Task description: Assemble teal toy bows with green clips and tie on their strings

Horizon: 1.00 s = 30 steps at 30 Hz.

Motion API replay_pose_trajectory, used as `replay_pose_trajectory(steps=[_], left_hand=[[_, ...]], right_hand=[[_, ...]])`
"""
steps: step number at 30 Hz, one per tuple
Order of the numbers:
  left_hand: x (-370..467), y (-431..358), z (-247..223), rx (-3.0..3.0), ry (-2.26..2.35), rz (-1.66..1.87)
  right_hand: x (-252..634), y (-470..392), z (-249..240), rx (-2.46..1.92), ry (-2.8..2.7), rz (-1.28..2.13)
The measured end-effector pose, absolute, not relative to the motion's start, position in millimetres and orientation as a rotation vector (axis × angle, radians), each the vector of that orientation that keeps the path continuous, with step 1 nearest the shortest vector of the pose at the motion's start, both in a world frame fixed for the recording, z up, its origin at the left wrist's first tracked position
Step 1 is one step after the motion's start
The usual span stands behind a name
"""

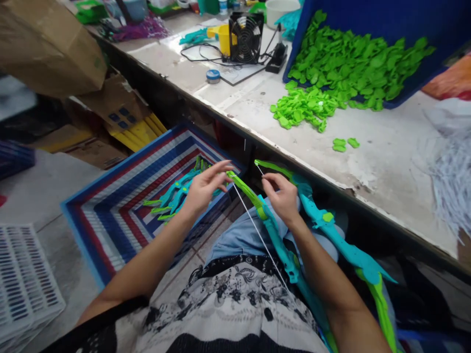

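Two toy bows in turquoise and green plastic lie across the lap. My left hand is at the green tip of the nearer bow, its fingers apart, with the thumb and a finger close to the tip. From that tip a white string runs down toward the body. My right hand pinches a thin white string near the green tip of the farther bow. That bow rests beside the table edge, a green hexagonal piece at its middle.
Left of the legs, a striped blue-rimmed bin holds several bows. On the table are a blue crate spilling green pieces, a small fan and white strings. A white basket stands at the left.
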State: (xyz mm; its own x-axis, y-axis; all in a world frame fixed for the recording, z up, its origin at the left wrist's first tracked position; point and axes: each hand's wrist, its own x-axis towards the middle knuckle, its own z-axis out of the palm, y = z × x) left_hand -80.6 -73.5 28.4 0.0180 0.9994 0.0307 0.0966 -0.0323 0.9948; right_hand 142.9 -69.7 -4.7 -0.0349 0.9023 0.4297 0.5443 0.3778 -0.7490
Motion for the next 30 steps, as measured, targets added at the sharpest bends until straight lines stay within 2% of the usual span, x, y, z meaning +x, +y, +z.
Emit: replay_pose_trajectory(steps=[3,6,10,13,19,22,26,30], left_hand=[[-93,-114,0,1.157,1.407,1.29],[-80,-157,-33,1.729,1.209,0.844],[-19,-174,-64,2.547,0.564,0.483],[27,-158,-75,2.825,0.468,0.399],[47,-132,-45,2.947,0.431,0.232],[37,-121,-24,2.943,0.474,0.163],[34,-97,-22,2.856,0.648,0.065],[41,-88,-31,2.869,0.852,0.065]], right_hand=[[215,-108,-26,-1.619,-1.734,0.139],[271,-150,-50,-2.034,-1.851,-0.141],[290,-177,-72,-2.225,-2.026,-0.11],[296,-172,-70,-2.208,-2.056,0.021],[321,-163,-33,-1.913,-2.163,0.522],[311,-161,-28,-1.742,-2.087,0.994],[292,-143,-36,-1.41,-1.862,1.774],[286,-119,-38,-1.438,-1.67,2.217]])
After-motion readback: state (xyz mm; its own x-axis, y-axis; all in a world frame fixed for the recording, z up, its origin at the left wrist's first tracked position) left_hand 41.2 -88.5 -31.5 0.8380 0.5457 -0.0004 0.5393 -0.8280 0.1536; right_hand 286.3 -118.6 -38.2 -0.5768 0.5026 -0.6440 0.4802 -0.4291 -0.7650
